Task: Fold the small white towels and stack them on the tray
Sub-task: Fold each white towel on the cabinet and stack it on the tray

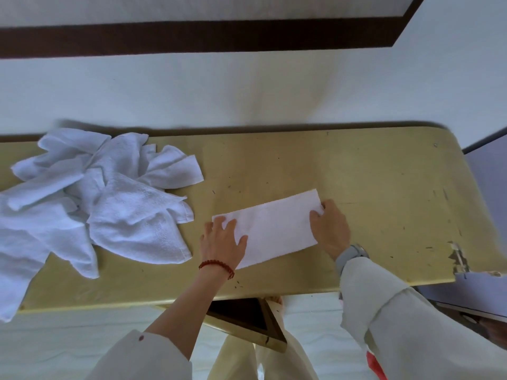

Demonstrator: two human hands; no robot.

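One towel (274, 227) lies folded into a long strip on the yellow table (370, 187), slanting up toward the right. The left hand (223, 238) rests flat on its left end, fingers spread, gripping nothing. The right hand (329, 227) pinches the right end between thumb and fingers. A heap of loose towels (90, 198) lies well apart at the table's left. A red bracelet (216, 266) circles the left wrist, a grey watch (349, 255) the right.

towels (90, 198): white terry cloth, nubby | table (370, 187): yellowish, semi-matt, scuffed, chipped
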